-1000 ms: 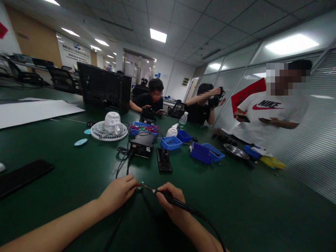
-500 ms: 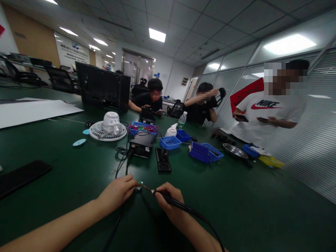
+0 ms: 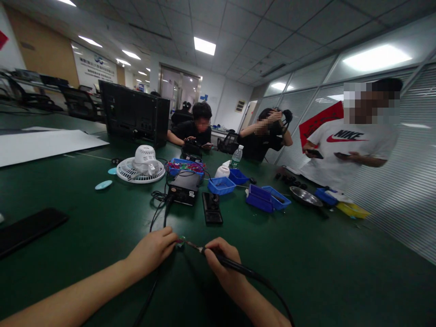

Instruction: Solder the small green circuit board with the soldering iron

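Right hand clamped around soldering iron, long axis slanting left and away | left hand nearer small circuit board, fingertips at its edge, pinch hidden, cannot tell | board left of right grip, at iron's tip, contact too small to confirm | soldering station beyond both hands

The tool handle looks plastic, the tabletop smooth and glossy, the pan shiny metal
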`<state>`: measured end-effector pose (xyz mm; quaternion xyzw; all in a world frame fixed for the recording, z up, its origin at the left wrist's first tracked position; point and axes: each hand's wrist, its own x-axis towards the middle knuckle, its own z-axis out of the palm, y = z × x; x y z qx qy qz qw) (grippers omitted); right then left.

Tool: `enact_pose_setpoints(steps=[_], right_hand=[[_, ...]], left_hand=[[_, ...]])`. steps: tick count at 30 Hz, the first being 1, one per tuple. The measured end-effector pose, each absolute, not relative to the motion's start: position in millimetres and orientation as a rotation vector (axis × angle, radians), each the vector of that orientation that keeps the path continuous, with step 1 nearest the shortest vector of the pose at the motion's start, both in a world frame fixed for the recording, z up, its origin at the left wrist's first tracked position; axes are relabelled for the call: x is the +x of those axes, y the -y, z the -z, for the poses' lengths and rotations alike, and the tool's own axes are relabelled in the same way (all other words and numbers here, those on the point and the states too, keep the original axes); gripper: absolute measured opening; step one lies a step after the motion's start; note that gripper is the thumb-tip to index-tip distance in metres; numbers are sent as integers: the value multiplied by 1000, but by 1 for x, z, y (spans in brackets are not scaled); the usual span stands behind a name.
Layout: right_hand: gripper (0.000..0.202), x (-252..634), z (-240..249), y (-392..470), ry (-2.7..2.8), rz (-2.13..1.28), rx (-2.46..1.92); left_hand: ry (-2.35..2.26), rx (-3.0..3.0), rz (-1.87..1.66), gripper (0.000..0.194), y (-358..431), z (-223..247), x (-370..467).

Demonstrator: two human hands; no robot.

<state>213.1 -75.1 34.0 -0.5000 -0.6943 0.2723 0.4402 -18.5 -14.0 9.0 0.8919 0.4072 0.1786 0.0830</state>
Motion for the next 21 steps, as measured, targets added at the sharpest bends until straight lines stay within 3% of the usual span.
enact_pose_setpoints(steps=[21], right_hand=[[15,213,-36,74,1717,-658,-1269]], left_hand=[[-1244,2642,-474,17,15,-12,-19]])
